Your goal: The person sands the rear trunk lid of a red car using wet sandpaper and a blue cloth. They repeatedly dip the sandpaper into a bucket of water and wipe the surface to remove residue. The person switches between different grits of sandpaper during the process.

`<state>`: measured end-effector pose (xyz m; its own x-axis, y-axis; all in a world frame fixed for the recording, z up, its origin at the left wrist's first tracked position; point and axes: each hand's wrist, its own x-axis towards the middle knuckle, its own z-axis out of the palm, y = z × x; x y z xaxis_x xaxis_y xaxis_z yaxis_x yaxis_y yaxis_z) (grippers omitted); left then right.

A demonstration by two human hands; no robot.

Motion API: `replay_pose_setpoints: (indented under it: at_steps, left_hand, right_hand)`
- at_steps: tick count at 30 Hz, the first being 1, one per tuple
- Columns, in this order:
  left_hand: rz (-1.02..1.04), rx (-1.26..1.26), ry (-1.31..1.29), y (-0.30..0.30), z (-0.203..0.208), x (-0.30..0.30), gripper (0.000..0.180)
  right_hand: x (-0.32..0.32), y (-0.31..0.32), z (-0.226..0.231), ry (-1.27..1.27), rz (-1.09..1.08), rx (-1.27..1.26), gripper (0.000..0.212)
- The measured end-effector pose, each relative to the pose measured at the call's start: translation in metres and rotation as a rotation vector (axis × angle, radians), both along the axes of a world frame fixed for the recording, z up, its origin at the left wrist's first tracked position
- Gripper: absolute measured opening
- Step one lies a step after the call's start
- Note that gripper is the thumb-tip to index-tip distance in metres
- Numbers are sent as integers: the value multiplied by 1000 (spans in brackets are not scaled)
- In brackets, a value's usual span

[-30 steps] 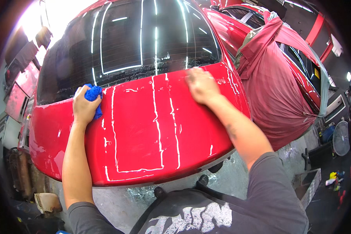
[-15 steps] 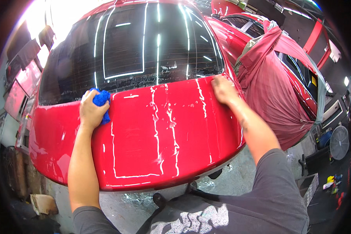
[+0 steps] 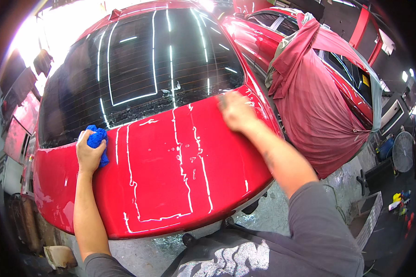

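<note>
A glossy red car trunk lid [image 3: 157, 171] with wet streaks and droplets spreads before me, below a dark rear window [image 3: 138, 60]. On the lid's left, close to the glass, my left hand [image 3: 88, 154] grips a bunched blue microfiber cloth [image 3: 97, 139]. My right hand [image 3: 238, 112] presses on the upper right of the lid, just under the window's lower edge. Its fingers are curled together and somewhat blurred. Something greyish shows at the fingertips, too unclear to name.
At right stands another red car [image 3: 275, 30], partly draped with a faded red cloth cover [image 3: 300, 120]. A round fan [image 3: 403, 151] and a grey slatted box [image 3: 370, 219] are beyond it. A beige block-like object [image 3: 60, 257] sits on the floor at lower left.
My right hand has slid left along the lid's upper edge. My left hand still holds the blue cloth on the lid. The whole view has shifted slightly.
</note>
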<state>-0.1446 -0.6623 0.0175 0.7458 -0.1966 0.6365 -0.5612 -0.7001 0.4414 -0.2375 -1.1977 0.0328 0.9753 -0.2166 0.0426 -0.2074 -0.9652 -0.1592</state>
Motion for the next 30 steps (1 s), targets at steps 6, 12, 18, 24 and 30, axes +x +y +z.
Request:
replay_pose_setpoints:
  at_steps: [6,12,18,24,30]
  left_hand:
    - [-12,-12,-50,5,4,2,35]
    - [-3,4,-21,3,1,-1,35]
    - [-32,-45,-36,-11,-6,5,36]
    - [-17,-24,-8,-1,-3,2,35]
    - [-19,-17,-33,6,5,0,33]
  right_hand:
    - [-26,-1,19,-151,140,-30,62]
    - [-5,20,-7,-201,128,-111,56]
    - [-6,-79,-3,-459,68,-193,43]
    - [-2,64,-53,-601,292,-179,52]
    - [-27,-43,40,-2,-10,-31,65]
